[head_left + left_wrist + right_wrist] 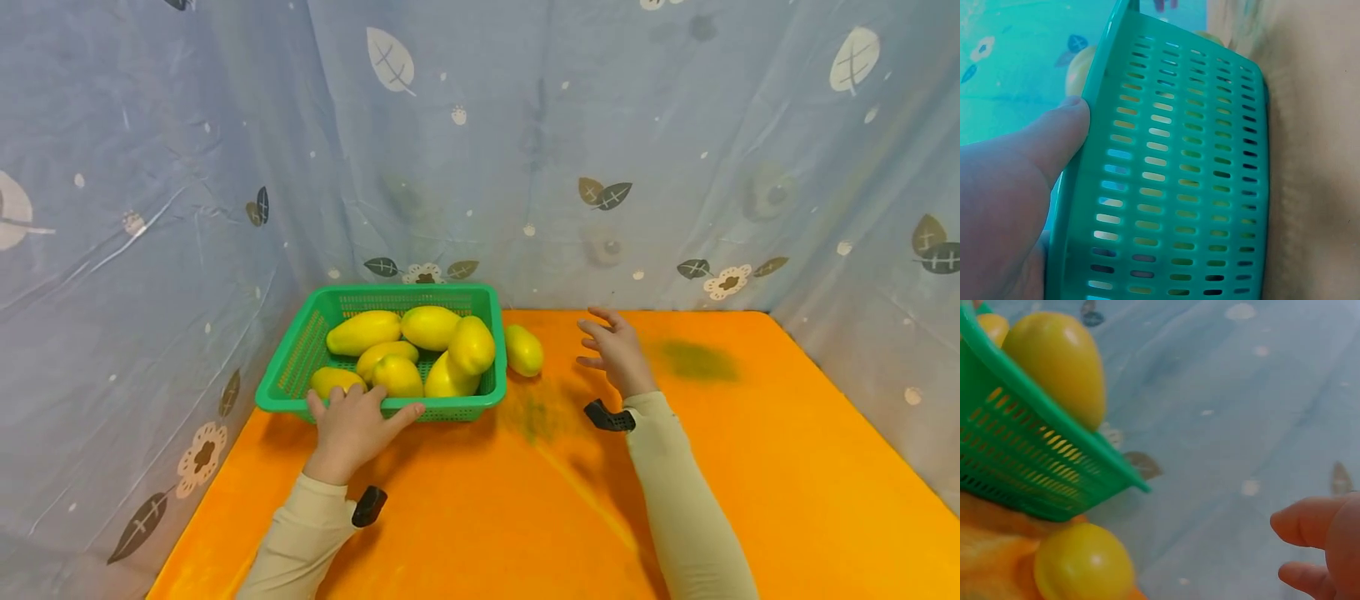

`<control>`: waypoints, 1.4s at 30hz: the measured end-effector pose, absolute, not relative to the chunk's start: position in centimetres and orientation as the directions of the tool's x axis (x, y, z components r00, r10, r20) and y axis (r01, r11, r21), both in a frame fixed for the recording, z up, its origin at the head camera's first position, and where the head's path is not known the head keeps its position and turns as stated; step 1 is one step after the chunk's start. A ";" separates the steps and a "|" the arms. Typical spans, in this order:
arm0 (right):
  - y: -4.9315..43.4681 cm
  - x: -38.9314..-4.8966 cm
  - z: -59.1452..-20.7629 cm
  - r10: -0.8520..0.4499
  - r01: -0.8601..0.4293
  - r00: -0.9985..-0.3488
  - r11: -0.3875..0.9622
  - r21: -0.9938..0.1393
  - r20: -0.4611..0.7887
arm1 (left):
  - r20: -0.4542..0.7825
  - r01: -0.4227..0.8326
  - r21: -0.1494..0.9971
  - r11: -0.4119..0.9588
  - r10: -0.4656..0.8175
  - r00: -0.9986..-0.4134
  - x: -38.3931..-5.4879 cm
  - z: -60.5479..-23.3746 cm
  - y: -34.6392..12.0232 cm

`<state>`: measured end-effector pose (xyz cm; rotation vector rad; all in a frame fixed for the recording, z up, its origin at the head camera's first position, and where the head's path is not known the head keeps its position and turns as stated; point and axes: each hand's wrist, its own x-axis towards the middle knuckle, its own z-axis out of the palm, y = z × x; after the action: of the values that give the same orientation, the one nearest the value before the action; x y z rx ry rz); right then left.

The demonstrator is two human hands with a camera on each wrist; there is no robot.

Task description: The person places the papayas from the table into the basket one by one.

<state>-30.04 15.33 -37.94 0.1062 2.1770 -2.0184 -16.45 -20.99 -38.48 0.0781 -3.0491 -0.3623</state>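
A green plastic basket point(491, 400) with slotted walls holds several yellow mangoes point(365, 332). One of them, the upper mango point(472, 345), lies on top of another at the right end and stands above the rim. My left hand point(352, 429) grips the basket's near rim, fingers over it into the basket; in the left wrist view the thumb point(1063, 134) rests along the rim. To the basket's right a single mango point(523, 351) lies on the table, close to the wall. My right hand point(617, 357) hovers to the right of that mango, fingers spread and holding nothing.
The orange cloth-like tabletop point(480, 517) has greenish stains, one right of my right hand. A blue-grey leaf-patterned curtain point(525, 150) hangs behind the table and along both sides, close behind the basket.
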 end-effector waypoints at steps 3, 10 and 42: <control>13.7 -31.4 -38.1 -0.116 0.173 -0.974 0.160 -0.972 -0.192 | 0.055 -0.046 0.224 0.973 -0.060 -0.997 -16.5 -38.5 -20.8; 11.3 -33.1 -39.7 -0.134 0.200 -0.955 0.369 -0.908 -0.264 | 0.041 -0.041 0.221 0.974 -0.052 -0.998 -16.7 -38.7 -20.1; 8.9 -31.7 -32.4 -0.121 0.033 -0.991 0.232 -0.972 -0.063 | 0.077 -0.044 0.243 0.969 -0.065 -0.995 -16.7 -38.7 -21.0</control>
<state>-31.72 8.87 -32.40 -0.0850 2.3649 -1.8706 -16.74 -21.01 -38.69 0.0839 -3.0336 -0.3715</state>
